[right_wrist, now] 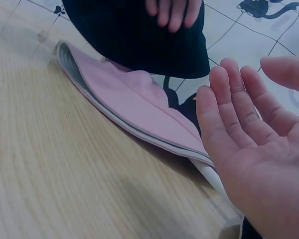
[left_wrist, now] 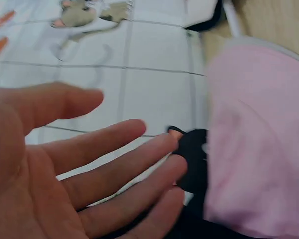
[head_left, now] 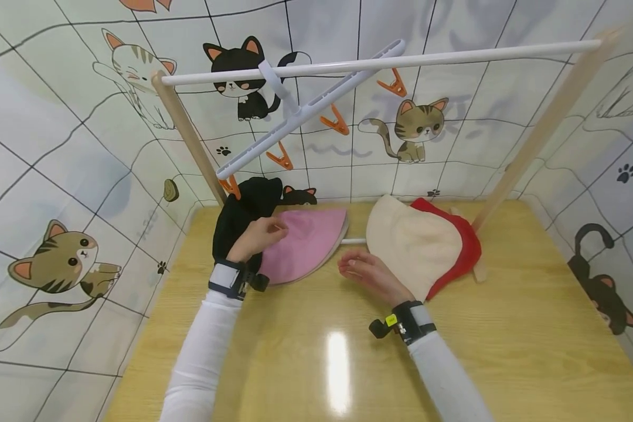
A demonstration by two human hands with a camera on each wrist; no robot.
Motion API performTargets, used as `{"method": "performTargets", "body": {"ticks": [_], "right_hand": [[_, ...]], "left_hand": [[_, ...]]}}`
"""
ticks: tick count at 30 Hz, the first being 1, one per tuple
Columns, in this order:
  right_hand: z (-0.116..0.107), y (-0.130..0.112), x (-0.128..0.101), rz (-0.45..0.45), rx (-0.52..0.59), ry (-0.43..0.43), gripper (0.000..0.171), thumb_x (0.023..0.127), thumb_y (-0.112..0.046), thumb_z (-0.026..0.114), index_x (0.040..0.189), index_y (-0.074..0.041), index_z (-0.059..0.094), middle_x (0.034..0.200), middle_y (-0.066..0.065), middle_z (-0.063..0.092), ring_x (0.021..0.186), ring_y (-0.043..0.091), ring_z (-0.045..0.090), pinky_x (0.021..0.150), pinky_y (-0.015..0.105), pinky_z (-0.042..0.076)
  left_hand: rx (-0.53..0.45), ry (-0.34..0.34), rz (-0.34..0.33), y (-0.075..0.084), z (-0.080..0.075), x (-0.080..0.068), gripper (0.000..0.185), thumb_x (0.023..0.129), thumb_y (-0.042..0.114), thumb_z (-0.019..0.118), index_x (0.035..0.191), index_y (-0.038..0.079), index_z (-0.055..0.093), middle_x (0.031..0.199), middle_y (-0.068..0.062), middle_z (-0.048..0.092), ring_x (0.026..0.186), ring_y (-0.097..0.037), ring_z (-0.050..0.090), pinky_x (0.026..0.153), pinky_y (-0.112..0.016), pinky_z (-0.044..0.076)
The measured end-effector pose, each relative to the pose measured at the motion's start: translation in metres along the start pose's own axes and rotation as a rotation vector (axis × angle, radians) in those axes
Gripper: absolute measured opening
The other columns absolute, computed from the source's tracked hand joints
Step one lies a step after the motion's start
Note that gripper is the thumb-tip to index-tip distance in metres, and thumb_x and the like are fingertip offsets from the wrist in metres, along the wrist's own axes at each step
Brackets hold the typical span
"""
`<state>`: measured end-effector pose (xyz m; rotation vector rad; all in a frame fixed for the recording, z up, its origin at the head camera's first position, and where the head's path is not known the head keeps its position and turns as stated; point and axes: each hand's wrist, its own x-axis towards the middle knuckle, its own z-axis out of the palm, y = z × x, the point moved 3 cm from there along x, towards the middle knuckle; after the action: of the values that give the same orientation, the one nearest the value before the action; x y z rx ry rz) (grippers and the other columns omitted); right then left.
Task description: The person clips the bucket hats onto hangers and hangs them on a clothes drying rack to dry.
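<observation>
Pink hat (head_left: 306,243): lies flat on the tabletop (head_left: 316,351), under the clip hanger (head_left: 308,111), its left edge against a black hat (head_left: 242,214).
Left hand (head_left: 257,235): rests at the seam where black hat meets pink hat; fingers (left_wrist: 119,164) straight and spread, gripping nothing.
Right hand (head_left: 366,271): hovers palm-up just right of the pink brim, fingers (right_wrist: 229,114) straight, holding nothing.
Doing it well: my judgement is to pinch the pink hat at its brim edge, lift it free of the black hat, and bring one thin layer up to an orange clip (head_left: 279,158).
Other hats: a cream hat (head_left: 408,243) overlaps a red hat (head_left: 461,246), to the right.
Hard to make out: left wrist view is blurred; whether the black hat hangs from a clip or merely leans is unclear.
</observation>
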<state>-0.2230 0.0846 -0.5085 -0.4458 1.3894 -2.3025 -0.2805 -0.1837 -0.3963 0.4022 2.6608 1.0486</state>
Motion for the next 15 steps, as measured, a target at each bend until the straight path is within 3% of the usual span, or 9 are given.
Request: {"method": "performTargets", "body": {"ticks": [3,5,7,10,12,15], "right_hand": [[0.000,0.004,0.000,-0.011,0.037,-0.037,0.029,0.100,0.010,0.032,0.113,0.001,0.057,0.112,0.011,0.059,0.105,0.021,0.058,0.097,0.035,0.044],[0.001,0.005,0.000,-0.017,0.054,-0.055,0.030,0.100,0.011,0.031,0.114,0.003,0.056,0.112,0.012,0.059,0.106,0.021,0.058,0.098,0.036,0.043],[0.001,0.007,0.000,-0.014,0.053,-0.055,0.028,0.100,0.010,0.032,0.114,0.004,0.055,0.113,0.012,0.059,0.106,0.022,0.058,0.099,0.037,0.042],[0.001,0.009,-0.001,-0.010,0.043,-0.034,0.026,0.100,0.010,0.033,0.115,0.005,0.055,0.113,0.013,0.059,0.106,0.022,0.057,0.098,0.037,0.043],[0.000,0.012,-0.003,-0.002,0.030,-0.012,0.025,0.100,0.009,0.035,0.115,0.005,0.054,0.113,0.012,0.059,0.106,0.022,0.057,0.098,0.036,0.043],[0.001,0.015,-0.007,0.001,0.024,-0.001,0.024,0.100,0.008,0.036,0.115,0.003,0.055,0.114,0.012,0.060,0.107,0.021,0.058,0.098,0.036,0.043]], "left_hand": [[0.010,-0.093,-0.055,-0.016,0.007,0.007,0.037,0.097,0.020,0.057,0.125,-0.003,0.060,0.117,-0.017,0.061,0.102,-0.030,0.057,0.088,-0.042,0.047],[-0.005,-0.119,-0.094,-0.028,0.009,0.011,0.034,0.097,0.020,0.056,0.119,-0.004,0.062,0.106,-0.015,0.062,0.095,-0.028,0.056,0.082,-0.038,0.047],[-0.031,-0.120,-0.127,-0.041,0.011,0.015,0.025,0.096,0.019,0.055,0.099,-0.003,0.065,0.086,-0.010,0.059,0.081,-0.024,0.054,0.070,-0.032,0.044],[-0.095,-0.106,-0.169,-0.058,0.013,0.018,0.025,0.093,0.013,0.053,0.070,0.003,0.053,0.065,-0.003,0.042,0.062,-0.018,0.043,0.056,-0.029,0.033],[-0.101,-0.095,-0.190,-0.069,0.015,0.019,0.030,0.092,0.013,0.053,0.064,0.008,0.046,0.060,0.000,0.037,0.056,-0.015,0.039,0.053,-0.027,0.030],[-0.083,-0.073,-0.235,-0.077,0.018,0.017,0.024,0.094,0.015,0.053,0.075,0.001,0.055,0.066,-0.003,0.044,0.061,-0.017,0.044,0.056,-0.028,0.035]]}}
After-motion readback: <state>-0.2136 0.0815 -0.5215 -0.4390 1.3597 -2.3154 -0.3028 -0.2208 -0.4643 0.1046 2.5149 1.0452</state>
